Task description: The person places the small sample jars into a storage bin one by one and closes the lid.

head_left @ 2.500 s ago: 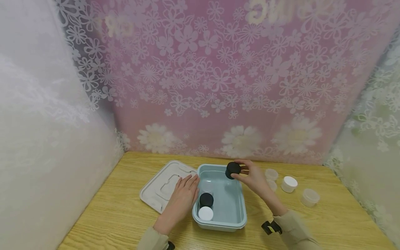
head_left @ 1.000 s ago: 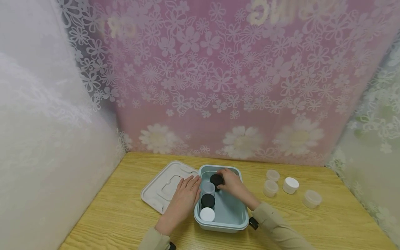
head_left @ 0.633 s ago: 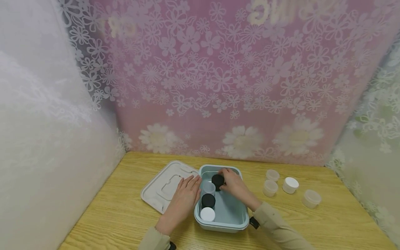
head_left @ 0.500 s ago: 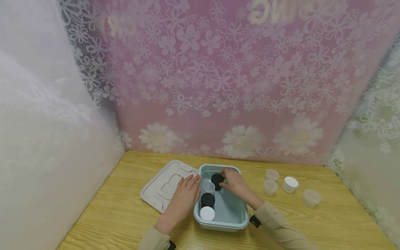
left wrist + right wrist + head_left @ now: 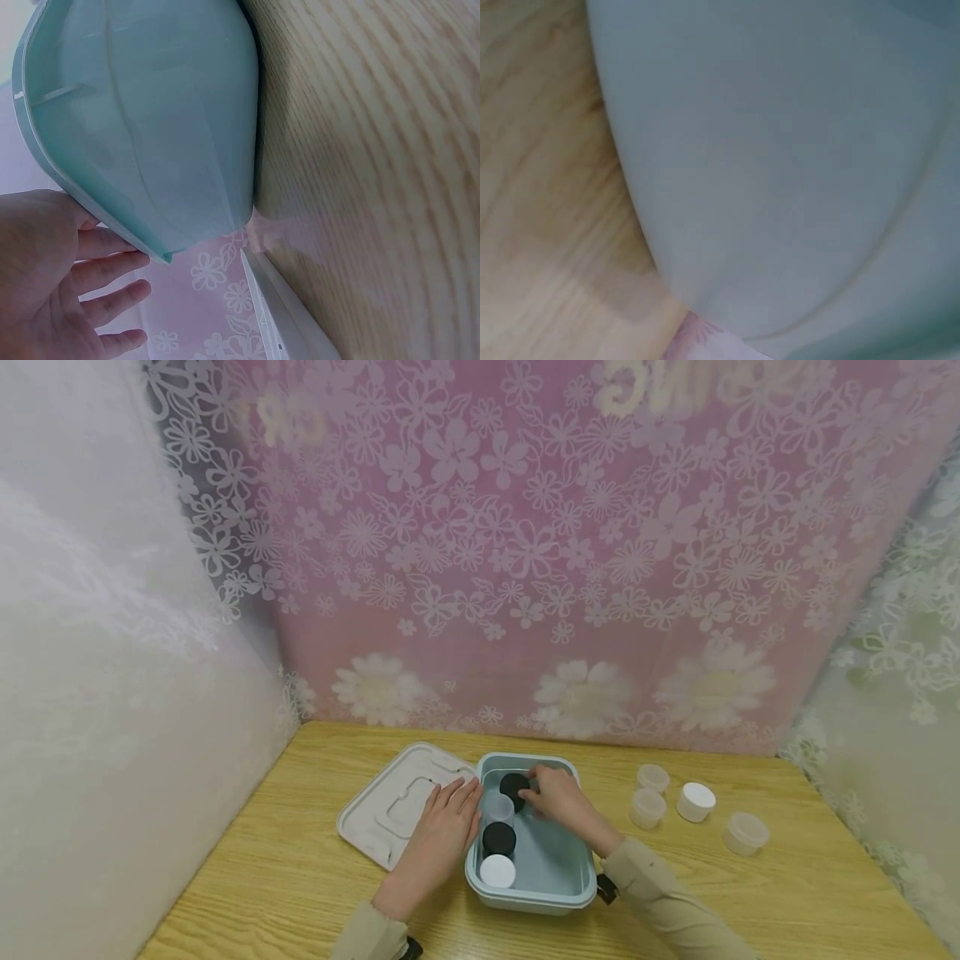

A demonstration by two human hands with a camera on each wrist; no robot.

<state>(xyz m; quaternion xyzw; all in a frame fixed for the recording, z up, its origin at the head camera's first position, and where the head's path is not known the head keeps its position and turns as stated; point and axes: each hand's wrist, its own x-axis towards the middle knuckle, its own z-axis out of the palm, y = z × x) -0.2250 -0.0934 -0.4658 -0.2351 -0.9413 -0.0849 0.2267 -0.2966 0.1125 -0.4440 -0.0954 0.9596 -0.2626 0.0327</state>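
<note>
Inside a pale blue plastic tub (image 5: pixel 588 852), a round black jar (image 5: pixel 513 791) stands near the far left corner. My right hand (image 5: pixel 562 802) is at its right side, thumb and fingertips touching it; whether they pinch it is unclear. Along the tub's left wall stand a clear cup (image 5: pixel 499 810), another black jar (image 5: pixel 498 840) and a white-lidded jar (image 5: pixel 497 872). My left hand (image 5: pixel 442 839) rests straight fingers against the left rim; the left wrist view shows these fingers (image 5: pixel 112 304) spread. The right wrist view shows only the tub's outer wall (image 5: pixel 765 165), not the hand.
A pale flat lid (image 5: pixel 401 806) lies left of the tub, partly under my left hand. To the right on the wooden table (image 5: pixel 247 877) stand two small clear cups (image 5: pixel 648 808), a white jar (image 5: pixel 696 802) and a larger clear cup (image 5: pixel 746 833). A floral curtain hangs behind.
My right hand brought the black jar from above the tub's far right corner to its left side. Over the last half second jar and hand shifted slightly left. My left hand stayed put.
</note>
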